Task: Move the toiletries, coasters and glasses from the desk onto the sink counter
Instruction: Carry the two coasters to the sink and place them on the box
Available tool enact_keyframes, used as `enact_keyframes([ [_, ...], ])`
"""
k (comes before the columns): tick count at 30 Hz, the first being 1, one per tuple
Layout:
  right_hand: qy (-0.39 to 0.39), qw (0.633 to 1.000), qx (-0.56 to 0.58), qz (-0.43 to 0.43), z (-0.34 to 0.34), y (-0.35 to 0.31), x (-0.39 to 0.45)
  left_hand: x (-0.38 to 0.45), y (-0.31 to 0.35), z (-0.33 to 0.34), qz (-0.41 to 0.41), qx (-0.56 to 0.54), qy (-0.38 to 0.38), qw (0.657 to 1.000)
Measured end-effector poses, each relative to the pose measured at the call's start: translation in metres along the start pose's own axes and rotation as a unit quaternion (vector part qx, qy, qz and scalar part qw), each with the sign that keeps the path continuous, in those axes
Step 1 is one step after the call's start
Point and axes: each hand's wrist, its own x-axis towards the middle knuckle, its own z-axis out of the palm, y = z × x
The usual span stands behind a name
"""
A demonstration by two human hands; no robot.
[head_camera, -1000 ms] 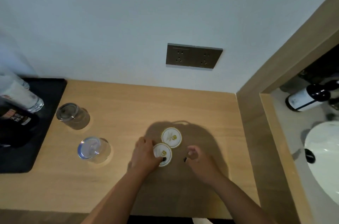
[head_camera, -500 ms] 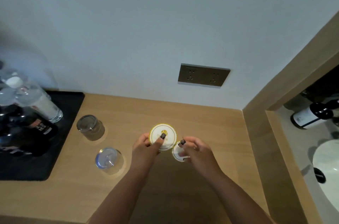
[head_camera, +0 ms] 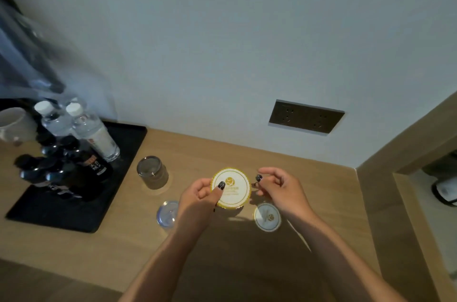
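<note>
Now the left hand [head_camera: 197, 199] has lifted one coaster [head_camera: 231, 188] off the desk [head_camera: 309, 264], thumb pinching its face. Beside it, the right hand [head_camera: 279, 189], fingers curled, has released the second coaster [head_camera: 267, 217], lying below. Two glasses [head_camera: 152, 172] stand left.

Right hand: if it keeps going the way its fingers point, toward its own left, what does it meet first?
Most likely the raised coaster that the left hand pinches; the right hand, fingers curled and holding nothing visible, is already at its edge. Depth is unclear, so it might pass in front.
</note>
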Motion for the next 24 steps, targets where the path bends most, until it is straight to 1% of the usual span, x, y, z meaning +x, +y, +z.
enact_keyframes([
  [1,0.040,0.999,-0.020,0.013,-0.003,0.008,0.006,0.002,-0.004,-0.003,-0.001,0.006,0.010,1.000],
  [2,0.082,0.994,-0.068,0.026,-0.006,0.020,0.013,0.003,-0.008,-0.006,-0.002,0.018,0.014,1.000],
  [3,0.113,0.985,-0.123,0.043,-0.011,0.034,0.019,0.003,-0.011,-0.008,-0.003,0.030,0.016,0.999],
  [4,0.126,0.975,-0.173,0.065,-0.015,0.049,0.024,0.003,-0.015,-0.011,-0.003,0.037,0.016,0.999],
  [8,0.077,0.936,-0.307,0.154,-0.017,0.097,0.035,0.006,-0.024,-0.020,-0.025,0.056,0.018,0.998],
  [11,0.081,0.913,-0.362,0.171,-0.005,0.113,0.034,0.007,-0.028,-0.026,-0.041,0.071,0.019,0.996],
  [16,0.143,0.903,-0.370,0.165,0.009,0.127,0.030,0.008,-0.028,-0.030,-0.057,0.070,0.017,0.996],
  [22,0.189,0.928,-0.285,0.146,0.012,0.136,0.027,0.006,-0.013,-0.038,-0.045,0.075,-0.011,0.996],
  [24,0.193,0.927,-0.285,0.146,0.014,0.137,0.026,0.005,-0.006,-0.044,-0.033,0.090,-0.019,0.995],
])
